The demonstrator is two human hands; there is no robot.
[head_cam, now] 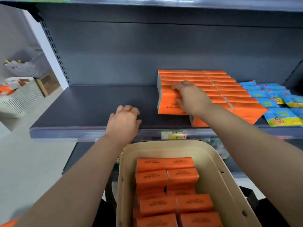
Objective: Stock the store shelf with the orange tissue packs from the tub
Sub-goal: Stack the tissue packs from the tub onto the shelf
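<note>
A beige tub (229, 185) stands below me with several orange tissue packs (164, 192) lying in it. On the dark shelf (91, 104), orange packs (229, 92) stand in tight rows at the right. My right hand (190, 97) reaches over the front left of that block and grips an orange pack (167, 102) at the block's left end, fingers over its top and thumb at its near face. My left hand (123, 122) hovers over the shelf's front edge, fingers loosely curled, holding nothing.
Blue and yellow packets (278, 102) lie on the shelf right of the orange rows. A price tag (173, 135) sits on the shelf's front rail. A white slatted basket (21, 99) and a cardboard box (47, 84) stand on the floor at left. A higher shelf runs overhead.
</note>
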